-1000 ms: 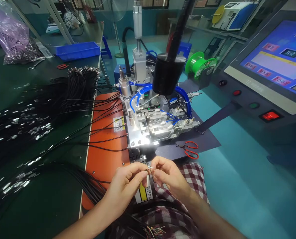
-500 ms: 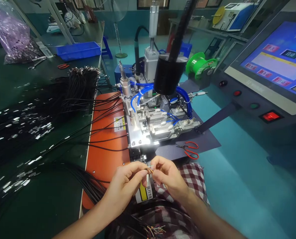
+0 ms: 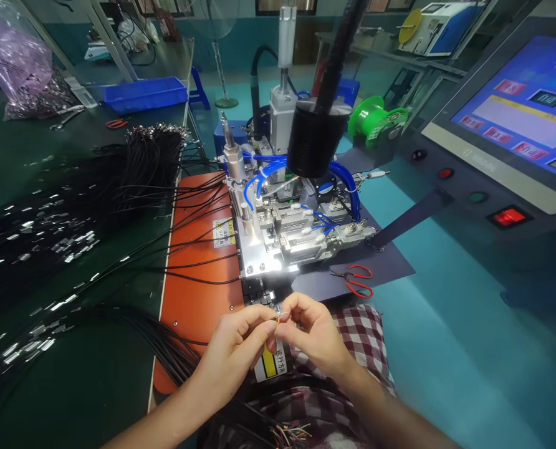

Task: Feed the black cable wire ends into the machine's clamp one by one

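Observation:
Thin cable wires, one of them orange and others pale, show between my fingertips in front of the machine. My left hand pinches the wires between thumb and forefinger. From the other side my right hand closes thumb and forefinger on the wire ends, its fingertips almost touching the left ones. Just beyond my hands stands the metal machine with blue air tubes. Below, over checked cloth, lies a bundle of black cables with stripped coloured ends.
Red-handled cutters lie on the machine's dark base at right. Black cables cover the table at left and cross the orange plate. A control panel with a lit screen stands at right. A blue tray is farther back.
My right thumb and fingertips have shifted slightly left, closer to my left fingertips. The orange wire now stands more upright between them. My left hand has hardly moved.

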Available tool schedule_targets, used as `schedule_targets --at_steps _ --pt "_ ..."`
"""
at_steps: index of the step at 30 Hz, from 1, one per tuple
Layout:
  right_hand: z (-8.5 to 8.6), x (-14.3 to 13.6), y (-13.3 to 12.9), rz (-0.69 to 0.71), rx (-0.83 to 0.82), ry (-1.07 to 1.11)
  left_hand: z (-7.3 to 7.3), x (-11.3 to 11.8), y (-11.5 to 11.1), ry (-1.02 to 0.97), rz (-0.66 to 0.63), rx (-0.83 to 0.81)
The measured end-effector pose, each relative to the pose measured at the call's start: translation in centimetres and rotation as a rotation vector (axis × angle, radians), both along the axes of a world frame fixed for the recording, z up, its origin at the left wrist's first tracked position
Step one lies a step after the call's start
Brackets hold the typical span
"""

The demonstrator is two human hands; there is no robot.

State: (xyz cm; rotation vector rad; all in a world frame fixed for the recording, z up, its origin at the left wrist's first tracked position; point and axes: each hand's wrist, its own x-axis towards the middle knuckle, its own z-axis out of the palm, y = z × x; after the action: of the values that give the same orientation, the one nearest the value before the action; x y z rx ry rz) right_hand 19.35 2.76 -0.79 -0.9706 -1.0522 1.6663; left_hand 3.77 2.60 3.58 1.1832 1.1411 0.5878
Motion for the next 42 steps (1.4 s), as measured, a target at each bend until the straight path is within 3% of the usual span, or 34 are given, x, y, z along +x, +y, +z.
schedule_targets --at_steps 4,12,20,25,29,35,38,42 --pt "0.1 0.3 0.2 -0.035 0.048 -0.073 -0.1 0.0 0.1 -0.021 0.021 -0.02" --pt "0.1 0.6 0.4 -0.01 -0.036 0.095 0.1 0.0 0.0 0.008 0.021 -0.012" --pt "0.1 0.1 -0.3 -0.045 0.053 -0.11 -0.1 0.1 0.0 0.045 0.049 0.064" --pt "0.7 0.3 -0.4 -0.063 0.086 -0.19 0.7 0.7 0.4 0.041 0.107 0.156" --pt "1.8 0.5 -0.4 -0.048 0.123 -0.263 1.2 1.5 0.8 -0.061 0.195 0.038" --pt "1.8 0.1 -0.7 -0.012 0.077 -0.28 0.3 1.6 0.5 -0.383 0.341 -0.318" --pt "1.5 -0.1 -0.6 -0.024 0.063 -0.284 0.4 1.2 0.7 -0.353 0.282 -0.361" --pt "1.6 0.1 -0.5 -0.047 0.078 -0.302 0.8 0.9 0.9 -0.155 0.177 -0.269"
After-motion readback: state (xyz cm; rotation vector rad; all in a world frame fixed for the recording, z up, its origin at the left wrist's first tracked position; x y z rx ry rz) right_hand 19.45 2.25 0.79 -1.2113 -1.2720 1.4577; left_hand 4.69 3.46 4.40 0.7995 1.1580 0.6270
